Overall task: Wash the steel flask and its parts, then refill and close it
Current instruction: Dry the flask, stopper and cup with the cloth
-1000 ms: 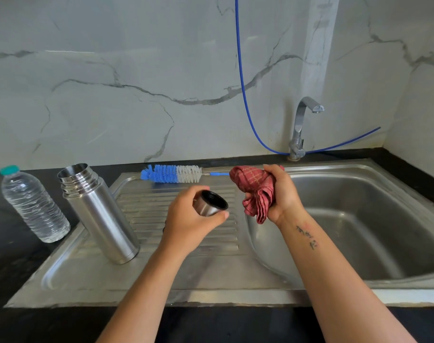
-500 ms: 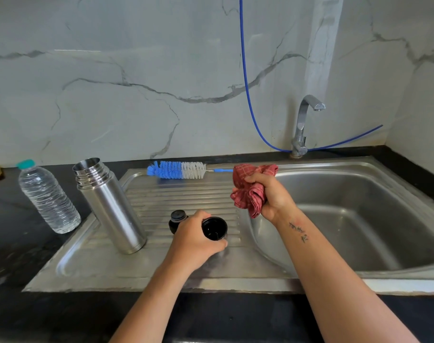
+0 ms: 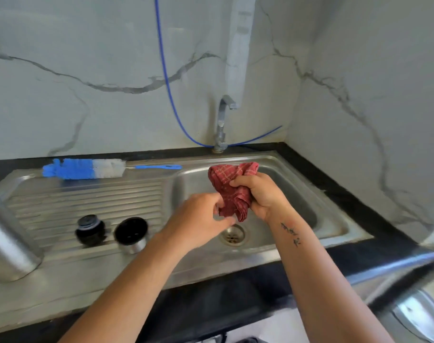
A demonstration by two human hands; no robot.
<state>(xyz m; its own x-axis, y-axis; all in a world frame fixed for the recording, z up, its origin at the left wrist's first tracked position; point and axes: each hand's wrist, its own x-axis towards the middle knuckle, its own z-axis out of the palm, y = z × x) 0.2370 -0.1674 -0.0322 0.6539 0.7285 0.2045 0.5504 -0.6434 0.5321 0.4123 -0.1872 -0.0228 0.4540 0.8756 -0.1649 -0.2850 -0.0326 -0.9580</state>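
The steel flask body (image 3: 8, 243) stands at the left edge of the draining board (image 3: 87, 194), only partly in view. Its steel cup lid (image 3: 131, 233) sits mouth up on the board, with the black stopper (image 3: 89, 229) just left of it. My right hand (image 3: 258, 194) grips a bunched red checked cloth (image 3: 230, 184) over the sink basin (image 3: 310, 206). My left hand (image 3: 201, 221) pinches the cloth's lower edge.
A blue and white bottle brush (image 3: 87, 168) lies along the back of the board. The tap (image 3: 223, 122) stands behind the basin, with a blue hose (image 3: 166, 70) hanging down the marble wall. The drain (image 3: 232, 235) shows below my hands.
My left hand set the steel cup lid down on the board beside the stopper and moved right to the cloth. The view swung right, so the water bottle is out of sight.
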